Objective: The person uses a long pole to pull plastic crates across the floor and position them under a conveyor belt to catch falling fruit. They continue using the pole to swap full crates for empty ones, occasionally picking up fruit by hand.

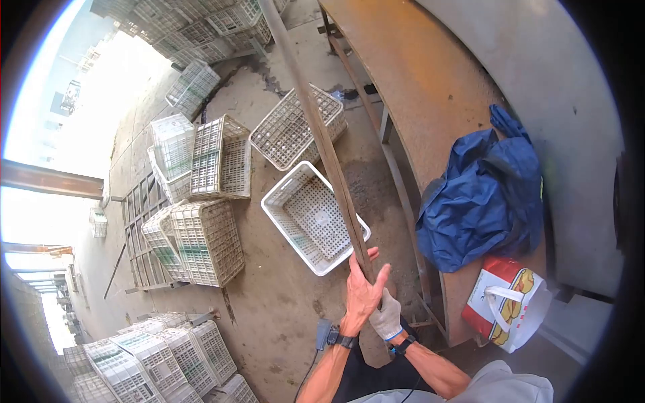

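Observation:
A long wooden pole [326, 144] slants from the top of the view down to my hands. My bare left hand [363, 292] wraps around its lower part, with the thumb pointing up along one side. Just below it, my right hand [386, 317], in a pale knitted glove, is closed around the pole close to my body. Beyond my hands, a white plastic crate [285, 232] sits open side up on the concrete floor, and the pole crosses in front of its right side. Past that crate lies a dirtier crate [295, 127] with its grid face up.
At right, a rusty metal table [416, 74] holds a blue cloth bundle [480, 195] and a red-and-white bag [507, 302]. More crates [208, 242] are scattered and tipped at left. Stacked crates [161, 356] stand at lower left, others at the top. A metal grate [138, 245] lies among them.

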Demonstrator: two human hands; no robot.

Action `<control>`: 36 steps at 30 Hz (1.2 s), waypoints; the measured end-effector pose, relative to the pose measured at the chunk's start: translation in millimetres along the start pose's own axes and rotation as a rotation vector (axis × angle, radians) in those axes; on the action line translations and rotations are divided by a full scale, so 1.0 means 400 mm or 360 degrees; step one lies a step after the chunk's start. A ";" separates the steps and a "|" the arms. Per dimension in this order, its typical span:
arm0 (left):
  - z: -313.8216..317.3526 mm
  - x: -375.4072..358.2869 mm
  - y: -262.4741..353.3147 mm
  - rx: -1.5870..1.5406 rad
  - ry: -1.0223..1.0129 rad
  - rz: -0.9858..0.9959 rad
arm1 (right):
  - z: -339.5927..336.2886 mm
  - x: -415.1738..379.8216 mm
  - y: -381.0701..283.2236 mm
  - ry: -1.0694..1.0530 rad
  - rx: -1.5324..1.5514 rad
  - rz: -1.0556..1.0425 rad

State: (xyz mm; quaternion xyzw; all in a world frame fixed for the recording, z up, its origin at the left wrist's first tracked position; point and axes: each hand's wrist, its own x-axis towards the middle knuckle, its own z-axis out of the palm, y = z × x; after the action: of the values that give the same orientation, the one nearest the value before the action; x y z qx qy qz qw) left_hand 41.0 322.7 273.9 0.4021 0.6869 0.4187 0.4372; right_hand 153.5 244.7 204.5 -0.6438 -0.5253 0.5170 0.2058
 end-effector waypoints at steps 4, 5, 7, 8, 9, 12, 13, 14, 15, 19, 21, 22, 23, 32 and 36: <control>-0.062 0.079 0.192 -0.0182 0.0173 -0.0032 | -0.175 0.038 -0.276 -0.0308 -0.0437 -0.0316; -0.083 0.102 0.203 -0.0046 0.0183 0.0047 | -0.218 0.050 -0.322 -0.0248 -0.0400 -0.0404; -0.113 0.120 0.217 0.0018 0.0238 0.0293 | -0.320 0.087 -0.444 -0.0136 -0.0283 -0.0555; -0.123 0.122 0.218 0.0054 0.0253 0.0407 | -0.377 0.105 -0.522 -0.0076 -0.0196 -0.0605; -0.133 0.128 0.221 0.0009 0.0142 0.0234 | -0.431 0.119 -0.599 -0.0051 -0.0095 -0.0679; -0.142 0.144 0.203 0.0161 0.0149 0.0494 | -0.550 0.154 -0.852 -0.0019 0.0297 -0.0934; -0.126 0.159 0.175 0.0162 0.0098 0.0442 | -0.575 0.147 -0.931 -0.0030 0.0456 -0.0973; -0.113 0.172 0.161 0.0201 0.0122 0.0531 | -0.597 0.140 -1.005 -0.0041 0.0624 -0.1019; -0.102 0.183 0.149 0.0245 0.0150 0.0615 | -0.623 0.133 -1.069 -0.0103 0.0440 -0.1354; -0.118 0.282 0.215 0.0245 0.0224 0.0757 | -0.655 0.106 -1.159 -0.0260 0.0926 -0.1101; -0.132 0.356 0.260 0.0264 0.0284 0.0829 | -0.661 0.122 -1.178 -0.0260 0.0849 -0.1225; -0.141 0.399 0.296 0.0284 0.0311 0.0841 | -0.663 0.134 -1.209 -0.0262 0.0796 -0.1274; -0.136 0.438 0.331 0.0317 0.0337 0.0851 | -0.650 0.137 -1.235 -0.0172 0.0828 -0.1388; -0.027 1.050 0.547 0.0177 0.0499 0.0999 | -0.695 0.583 -1.384 -0.0071 0.0416 -0.1769; -0.010 1.362 0.610 0.0156 0.0520 0.0831 | -0.722 0.885 -1.498 -0.0253 0.0307 -0.1705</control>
State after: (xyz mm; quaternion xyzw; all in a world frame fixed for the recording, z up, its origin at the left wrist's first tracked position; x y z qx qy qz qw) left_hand -77.7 901.9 357.4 0.5128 0.6411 0.5423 0.1788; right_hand 99.8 857.7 639.6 -0.2234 -0.7438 0.4327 0.4579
